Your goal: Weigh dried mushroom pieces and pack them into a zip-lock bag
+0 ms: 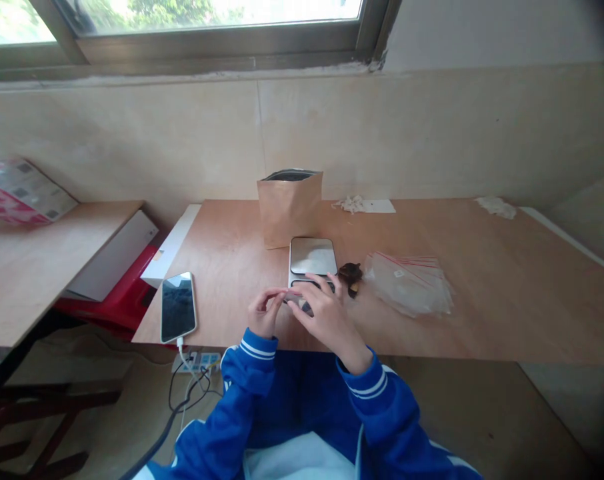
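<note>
My left hand and my right hand meet over the near edge of the wooden table, just in front of a small kitchen scale with a steel top. Both hands pinch a small clear bag with something dark in it. Right of the scale lies a small dark lump. An open brown paper pouch stands upright behind the scale. A fanned pile of clear zip bags with red strips lies to the right.
A phone lies screen-up at the table's left corner, its cable running down to a power strip. White scraps and a crumpled tissue sit by the wall. A second table stands left with a pink box.
</note>
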Tool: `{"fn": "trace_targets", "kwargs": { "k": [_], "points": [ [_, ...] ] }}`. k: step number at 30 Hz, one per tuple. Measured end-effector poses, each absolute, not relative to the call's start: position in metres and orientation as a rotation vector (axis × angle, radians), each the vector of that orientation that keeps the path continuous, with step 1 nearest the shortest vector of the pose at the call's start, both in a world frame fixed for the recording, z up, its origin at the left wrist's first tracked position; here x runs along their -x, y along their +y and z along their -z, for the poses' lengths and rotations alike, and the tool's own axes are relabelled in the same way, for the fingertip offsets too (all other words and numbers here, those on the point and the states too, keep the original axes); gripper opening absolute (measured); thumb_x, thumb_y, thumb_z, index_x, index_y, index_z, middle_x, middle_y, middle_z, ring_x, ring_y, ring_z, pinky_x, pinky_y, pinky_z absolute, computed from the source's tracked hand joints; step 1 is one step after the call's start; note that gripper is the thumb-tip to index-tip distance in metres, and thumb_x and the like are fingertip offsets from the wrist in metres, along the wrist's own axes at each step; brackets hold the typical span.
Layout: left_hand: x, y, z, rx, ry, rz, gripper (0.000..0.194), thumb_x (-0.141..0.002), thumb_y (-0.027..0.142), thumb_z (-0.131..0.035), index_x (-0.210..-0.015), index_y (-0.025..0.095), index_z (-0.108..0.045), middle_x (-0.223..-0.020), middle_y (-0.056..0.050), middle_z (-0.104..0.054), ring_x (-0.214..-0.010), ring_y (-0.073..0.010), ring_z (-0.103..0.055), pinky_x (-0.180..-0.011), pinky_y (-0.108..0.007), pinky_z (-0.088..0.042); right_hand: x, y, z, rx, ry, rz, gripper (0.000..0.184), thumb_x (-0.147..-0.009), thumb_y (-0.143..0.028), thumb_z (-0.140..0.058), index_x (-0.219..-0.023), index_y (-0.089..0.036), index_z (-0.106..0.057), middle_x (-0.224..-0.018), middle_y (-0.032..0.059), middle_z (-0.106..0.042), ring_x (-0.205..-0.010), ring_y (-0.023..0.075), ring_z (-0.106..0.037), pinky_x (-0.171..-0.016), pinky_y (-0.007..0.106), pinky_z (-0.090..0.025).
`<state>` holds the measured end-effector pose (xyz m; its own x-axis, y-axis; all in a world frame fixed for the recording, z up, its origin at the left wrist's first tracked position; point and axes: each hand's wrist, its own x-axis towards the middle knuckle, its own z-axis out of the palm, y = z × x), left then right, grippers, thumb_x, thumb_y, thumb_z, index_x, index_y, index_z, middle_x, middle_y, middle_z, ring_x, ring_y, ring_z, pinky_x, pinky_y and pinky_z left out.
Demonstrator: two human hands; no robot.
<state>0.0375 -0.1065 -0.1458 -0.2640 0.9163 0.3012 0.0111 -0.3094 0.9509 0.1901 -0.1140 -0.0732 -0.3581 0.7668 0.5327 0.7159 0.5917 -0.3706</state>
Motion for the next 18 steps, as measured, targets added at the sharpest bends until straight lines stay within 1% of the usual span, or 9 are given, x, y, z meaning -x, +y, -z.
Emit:
{"fn": "trace_targets", "kwargs": {
  "k": [2,3,5,7,10,14,16,18],
  "points": [
    [-0.033,-0.109,0.143,-1.337,1.200,-1.652,0.018,-0.079,0.037,-0.071,-0.081,0.020,-0.073,-0.082,-0.005,-0.072,-0.082,-0.0192,-0.066,-0.080,-0.033,-0.053,-0.187,-0.108,0.072,1.141,-2.178,-0.133,0.011,-0.095,-0.027,-0.055,-0.094,-0.022,-0.064,-0.094,0.0011,-0.072,-0.103,0.0210,-0.061,-0.108,0.045,-0.023],
    [-0.031,-0.110,0.142,-1.366,1.194,-1.649,0.016,-0.079,0.036,-0.071,-0.081,0.020,-0.074,-0.082,-0.005,-0.072,-0.081,-0.0190,-0.066,-0.080,-0.033,-0.053,-0.187,-0.106,0.072,1.130,-2.186,-0.148,0.011,-0.095,-0.028,-0.056,-0.091,-0.022,-0.064,-0.089,0.0004,-0.072,-0.097,0.0196,-0.062,-0.106,0.044,-0.025],
    [-0.027,-0.113,0.141,-1.436,1.194,-1.646,0.013,-0.081,0.033,-0.070,-0.082,0.021,-0.074,-0.082,-0.005,-0.072,-0.081,-0.0189,-0.066,-0.079,-0.033,-0.053,-0.187,-0.102,0.071,1.117,-2.204,-0.157,0.013,-0.095,-0.028,-0.057,-0.087,-0.021,-0.063,-0.086,-0.0003,-0.072,-0.087,0.0179,-0.062,-0.101,0.041,-0.029],
    [-0.025,-0.115,0.139,-1.514,1.216,-1.641,0.011,-0.083,0.031,-0.068,-0.084,0.022,-0.074,-0.084,-0.005,-0.072,-0.082,-0.0191,-0.066,-0.079,-0.033,-0.053,-0.187,-0.100,0.070,1.113,-2.240,-0.136,0.014,-0.095,-0.027,-0.057,-0.085,-0.021,-0.063,-0.084,0.0000,-0.071,-0.081,0.0177,-0.061,-0.096,0.040,-0.032],
    [-0.024,-0.117,0.136,-1.571,1.267,-1.633,0.011,-0.084,0.031,-0.066,-0.085,0.023,-0.074,-0.085,-0.004,-0.073,-0.082,-0.0195,-0.067,-0.078,-0.033,-0.053,-0.185,-0.098,0.070,1.115,-2.264,-0.078,0.014,-0.095,-0.021,-0.055,-0.084,-0.021,-0.064,-0.081,0.0017,-0.070,-0.081,0.0192,-0.059,-0.091,0.038,-0.034],
    [-0.024,-0.117,0.129,-1.597,1.309,-1.639,0.012,-0.086,0.032,-0.064,-0.085,0.024,-0.073,-0.084,-0.004,-0.072,-0.082,-0.0192,-0.066,-0.078,-0.032,-0.052,-0.179,-0.099,0.074,1.111,-2.210,-0.023,0.018,-0.095,-0.016,-0.054,-0.082,-0.021,-0.065,-0.078,0.0014,-0.069,-0.082,0.0190,-0.059,-0.089,0.037,-0.034],
    [-0.023,-0.117,0.126,-1.603,1.340,-1.640,0.014,-0.086,0.034,-0.063,-0.084,0.023,-0.072,-0.081,-0.004,-0.071,-0.080,-0.0187,-0.066,-0.076,-0.031,-0.052,-0.178,-0.099,0.076,1.111,-2.213,-0.029,0.018,-0.096,-0.019,-0.054,-0.083,-0.022,-0.066,-0.079,0.0010,-0.070,-0.082,0.0188,-0.060,-0.088,0.036,-0.034],
    [-0.022,-0.117,0.124,-1.594,1.377,-1.651,0.017,-0.086,0.038,-0.063,-0.082,0.023,-0.071,-0.078,-0.004,-0.070,-0.077,-0.0182,-0.064,-0.074,-0.030,-0.051,-0.180,-0.098,0.078,1.112,-2.242,-0.031,0.019,-0.097,-0.026,-0.054,-0.083,-0.022,-0.066,-0.080,0.0011,-0.070,-0.082,0.0192,-0.060,-0.086,0.036,-0.034]
  ]
}}
